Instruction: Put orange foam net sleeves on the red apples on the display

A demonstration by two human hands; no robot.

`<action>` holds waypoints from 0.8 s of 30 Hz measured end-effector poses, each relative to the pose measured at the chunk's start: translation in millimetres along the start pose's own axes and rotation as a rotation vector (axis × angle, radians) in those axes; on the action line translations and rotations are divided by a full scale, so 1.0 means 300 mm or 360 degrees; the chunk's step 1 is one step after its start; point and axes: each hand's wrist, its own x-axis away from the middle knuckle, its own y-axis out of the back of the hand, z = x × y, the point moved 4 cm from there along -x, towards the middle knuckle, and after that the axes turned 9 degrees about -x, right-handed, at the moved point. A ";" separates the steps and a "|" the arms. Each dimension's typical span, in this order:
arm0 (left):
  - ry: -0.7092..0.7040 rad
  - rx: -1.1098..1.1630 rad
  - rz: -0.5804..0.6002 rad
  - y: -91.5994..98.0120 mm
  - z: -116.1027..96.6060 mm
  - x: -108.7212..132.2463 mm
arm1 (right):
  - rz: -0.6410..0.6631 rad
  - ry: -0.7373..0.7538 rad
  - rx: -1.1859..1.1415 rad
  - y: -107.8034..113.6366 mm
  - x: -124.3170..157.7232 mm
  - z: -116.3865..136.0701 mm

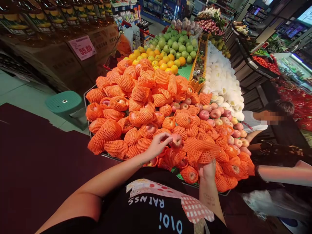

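Person's left hand (159, 144) pinching an apple (177, 140) at lower centre of the frame, right hand (207, 169) apart from it, clasping an orange net (201, 152) just right of the apple, netted fruit (113, 148) around both.

This place is a shop, and it looks like a supermarket with a section for fresh fruit. One can know this from the wide counter (185, 71), on which apples in orange foam nets (142, 94), oranges (174, 69) and green fruits (181, 48) lie in heaps. Also, bottles (56, 18) stand in rows above cartons (56, 61) with a pink price sign (83, 47) reading 55.80, and shelves of goods (154, 9) are further behind.
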 end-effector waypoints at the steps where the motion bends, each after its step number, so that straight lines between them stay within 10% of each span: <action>1: 0.0019 0.0019 0.0008 0.010 -0.004 0.009 | -0.0043 0.0072 0.0022 0.000 0.006 0.014; 5: 0.0135 0.0166 0.0309 -0.015 -0.008 0.065 | -0.0176 0.0311 0.0221 -0.056 0.067 0.060; 14: 0.0241 0.0411 0.0234 -0.037 0.018 0.090 | 0.0962 -0.0144 0.0760 -0.197 0.217 0.039; 20: 0.0343 0.0598 0.0016 0.013 0.028 0.102 | 0.1072 -0.0414 0.0364 -0.175 0.205 0.065; 24: 0.0298 0.0660 0.0433 -0.032 0.013 0.127 | 0.0902 -0.0514 -0.0007 -0.209 0.204 0.031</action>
